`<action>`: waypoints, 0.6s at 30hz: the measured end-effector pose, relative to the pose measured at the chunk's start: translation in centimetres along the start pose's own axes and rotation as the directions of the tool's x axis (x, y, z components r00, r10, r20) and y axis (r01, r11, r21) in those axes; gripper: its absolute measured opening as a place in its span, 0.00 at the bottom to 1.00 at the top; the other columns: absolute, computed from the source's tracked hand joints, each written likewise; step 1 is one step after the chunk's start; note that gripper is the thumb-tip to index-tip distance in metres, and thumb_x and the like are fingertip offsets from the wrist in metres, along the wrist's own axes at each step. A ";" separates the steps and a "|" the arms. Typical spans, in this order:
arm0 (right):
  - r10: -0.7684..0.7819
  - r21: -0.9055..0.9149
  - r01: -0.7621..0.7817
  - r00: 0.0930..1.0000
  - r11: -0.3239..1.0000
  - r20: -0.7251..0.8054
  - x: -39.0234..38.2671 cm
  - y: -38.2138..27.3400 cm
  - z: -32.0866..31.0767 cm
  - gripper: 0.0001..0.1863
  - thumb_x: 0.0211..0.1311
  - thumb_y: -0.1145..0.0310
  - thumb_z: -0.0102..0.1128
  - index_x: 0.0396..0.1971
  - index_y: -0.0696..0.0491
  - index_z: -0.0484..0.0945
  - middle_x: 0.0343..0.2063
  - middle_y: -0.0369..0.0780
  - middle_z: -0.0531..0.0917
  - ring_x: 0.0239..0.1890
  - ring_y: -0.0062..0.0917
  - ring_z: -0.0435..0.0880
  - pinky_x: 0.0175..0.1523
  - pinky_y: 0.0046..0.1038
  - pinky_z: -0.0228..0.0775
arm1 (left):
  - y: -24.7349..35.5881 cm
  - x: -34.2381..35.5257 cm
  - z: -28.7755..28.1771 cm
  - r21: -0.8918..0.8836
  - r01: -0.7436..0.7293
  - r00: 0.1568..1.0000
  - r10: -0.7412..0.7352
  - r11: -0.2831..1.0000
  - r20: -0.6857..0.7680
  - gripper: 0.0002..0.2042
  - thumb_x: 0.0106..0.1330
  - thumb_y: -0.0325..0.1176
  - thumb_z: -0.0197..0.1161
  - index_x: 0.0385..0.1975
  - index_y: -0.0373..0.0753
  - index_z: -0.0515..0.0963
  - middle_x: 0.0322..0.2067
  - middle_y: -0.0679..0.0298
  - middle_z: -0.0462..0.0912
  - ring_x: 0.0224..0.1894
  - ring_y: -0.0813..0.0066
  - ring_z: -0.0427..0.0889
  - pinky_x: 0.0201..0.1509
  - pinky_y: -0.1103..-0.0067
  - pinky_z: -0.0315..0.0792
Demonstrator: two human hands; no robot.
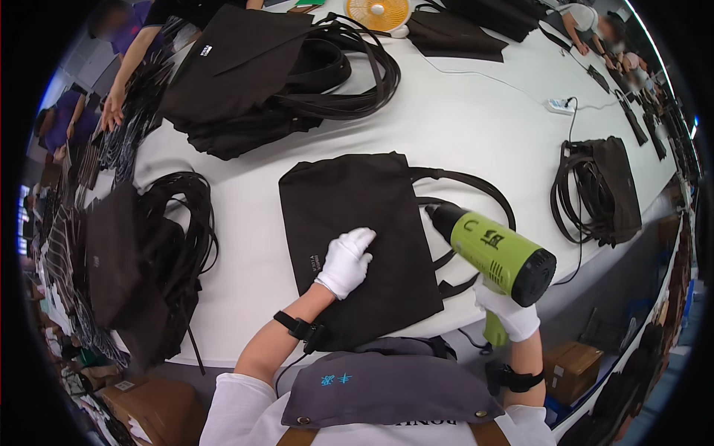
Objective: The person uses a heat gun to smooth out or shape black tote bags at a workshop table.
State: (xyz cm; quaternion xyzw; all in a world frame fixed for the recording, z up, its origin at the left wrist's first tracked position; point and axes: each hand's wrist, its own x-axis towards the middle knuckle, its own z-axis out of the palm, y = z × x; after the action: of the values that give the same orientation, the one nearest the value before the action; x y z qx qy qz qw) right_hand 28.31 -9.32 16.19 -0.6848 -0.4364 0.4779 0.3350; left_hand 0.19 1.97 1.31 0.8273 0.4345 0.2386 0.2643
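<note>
A black tote bag (364,201) lies flat on the white table in front of me, its handles stretching to the right. On its lower middle rests my left hand (346,262), in a white glove, fingers loosely extended against the fabric and holding nothing. My right hand (509,308), also gloved in white, is closed round the grip of a green heat gun (494,249). The gun's black nozzle points up and left, above the bag's handles. Its barrel hides part of those handles.
Stacks of black bags stand at the back left (238,67), the left (119,275) and the right (613,189). A yellow fan (378,10) and a white power strip (560,106) with cords are on the table (461,111). Another person's arm (126,78) reaches in at the upper left.
</note>
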 end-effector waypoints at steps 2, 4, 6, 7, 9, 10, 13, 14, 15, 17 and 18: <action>-0.047 -0.046 0.050 0.998 0.998 0.052 -2.1 1.4 -1.1 0.12 0.47 0.80 0.60 0.35 0.57 0.75 0.24 0.35 0.78 0.21 0.17 0.76 0.26 0.20 0.70 | 0.9 0.4 -0.6 0.199 -0.019 0.995 0.038 0.980 -0.094 0.24 0.48 0.26 0.65 0.49 0.38 0.73 0.49 0.56 0.75 0.46 0.56 0.76 0.49 0.66 0.70; -0.081 -0.011 0.082 0.996 0.997 0.030 -4.6 2.1 -1.8 0.14 0.47 0.81 0.60 0.37 0.57 0.75 0.25 0.36 0.79 0.21 0.17 0.76 0.26 0.19 0.71 | 2.6 1.4 -1.1 0.274 -0.103 0.974 0.153 0.956 -0.166 0.21 0.48 0.27 0.65 0.46 0.39 0.74 0.47 0.59 0.77 0.44 0.58 0.77 0.45 0.67 0.71; -0.035 0.059 0.037 0.999 0.998 -0.036 -6.7 3.1 -2.0 0.14 0.46 0.81 0.60 0.37 0.57 0.75 0.25 0.36 0.79 0.21 0.17 0.76 0.26 0.19 0.71 | 4.1 1.7 -0.4 0.174 -0.187 0.977 0.203 0.967 -0.073 0.20 0.48 0.27 0.65 0.44 0.39 0.75 0.44 0.58 0.78 0.43 0.58 0.78 0.44 0.67 0.72; 0.012 0.120 -0.001 0.996 0.993 -0.089 -7.7 3.4 -2.0 0.15 0.46 0.82 0.60 0.38 0.57 0.75 0.25 0.36 0.79 0.21 0.18 0.77 0.26 0.19 0.71 | 5.0 1.9 0.2 0.064 -0.249 0.968 0.249 0.966 0.004 0.19 0.48 0.26 0.66 0.43 0.38 0.77 0.42 0.58 0.80 0.41 0.58 0.78 0.44 0.67 0.73; 0.054 0.233 -0.026 0.992 0.972 -0.114 -9.4 4.1 -2.3 0.17 0.47 0.81 0.60 0.40 0.57 0.75 0.26 0.37 0.79 0.21 0.18 0.77 0.26 0.19 0.71 | 7.2 2.8 2.3 -0.031 -0.297 0.954 0.298 0.954 0.035 0.17 0.49 0.29 0.66 0.42 0.38 0.77 0.38 0.59 0.81 0.39 0.56 0.78 0.42 0.67 0.73; 0.056 0.268 -0.028 0.994 0.963 -0.097 -10.1 4.3 -2.5 0.18 0.47 0.81 0.60 0.41 0.57 0.75 0.27 0.37 0.79 0.21 0.18 0.77 0.26 0.19 0.72 | 8.3 3.2 3.2 -0.004 -0.269 0.958 0.268 0.963 0.101 0.18 0.51 0.33 0.66 0.43 0.38 0.76 0.37 0.58 0.81 0.39 0.55 0.78 0.42 0.66 0.72; 0.050 0.303 -0.022 0.995 0.953 -0.084 -11.9 5.5 -3.0 0.21 0.48 0.81 0.60 0.46 0.58 0.72 0.28 0.38 0.79 0.22 0.19 0.77 0.27 0.20 0.73 | 10.9 3.9 6.2 0.163 -0.168 0.942 0.110 0.972 0.316 0.23 0.54 0.42 0.64 0.47 0.37 0.73 0.35 0.54 0.80 0.39 0.54 0.77 0.41 0.66 0.71; 0.085 0.331 -0.033 0.986 0.943 -0.141 -12.4 6.0 -3.2 0.21 0.49 0.81 0.59 0.46 0.59 0.72 0.28 0.39 0.79 0.22 0.20 0.78 0.27 0.20 0.73 | 11.4 3.8 7.1 0.263 -0.201 0.947 0.119 0.944 0.298 0.20 0.53 0.45 0.65 0.39 0.36 0.77 0.30 0.53 0.80 0.36 0.55 0.78 0.38 0.65 0.71; 0.116 0.359 -0.040 0.975 0.932 -0.192 -12.8 6.3 -3.2 0.21 0.49 0.81 0.59 0.47 0.59 0.71 0.28 0.39 0.79 0.22 0.21 0.78 0.27 0.21 0.74 | 11.0 3.6 7.9 0.275 -0.202 0.949 0.119 0.940 0.292 0.20 0.53 0.45 0.65 0.39 0.36 0.77 0.30 0.53 0.80 0.36 0.55 0.78 0.38 0.65 0.71; 0.110 0.394 -0.015 0.970 0.919 -0.218 -13.1 6.9 -3.6 0.21 0.49 0.81 0.58 0.47 0.60 0.71 0.28 0.41 0.78 0.22 0.23 0.78 0.26 0.22 0.73 | 10.1 3.4 9.1 0.314 -0.194 0.944 0.090 0.929 0.319 0.15 0.51 0.44 0.66 0.28 0.37 0.79 0.25 0.54 0.80 0.32 0.55 0.77 0.36 0.65 0.71; 0.079 0.434 0.037 0.966 0.900 -0.245 -13.2 7.4 -4.1 0.21 0.49 0.81 0.58 0.47 0.61 0.70 0.28 0.41 0.78 0.22 0.23 0.78 0.25 0.22 0.72 | 9.7 2.9 9.1 0.235 -0.189 0.966 0.137 0.954 0.220 0.13 0.50 0.41 0.67 0.22 0.36 0.78 0.20 0.54 0.78 0.29 0.55 0.77 0.34 0.64 0.70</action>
State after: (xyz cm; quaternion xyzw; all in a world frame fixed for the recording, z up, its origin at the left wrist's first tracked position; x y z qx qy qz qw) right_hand 32.08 -24.54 15.79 -0.6534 -0.2643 0.4741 0.5277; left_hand 13.11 -2.40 1.25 0.9073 0.3624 0.1172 0.1782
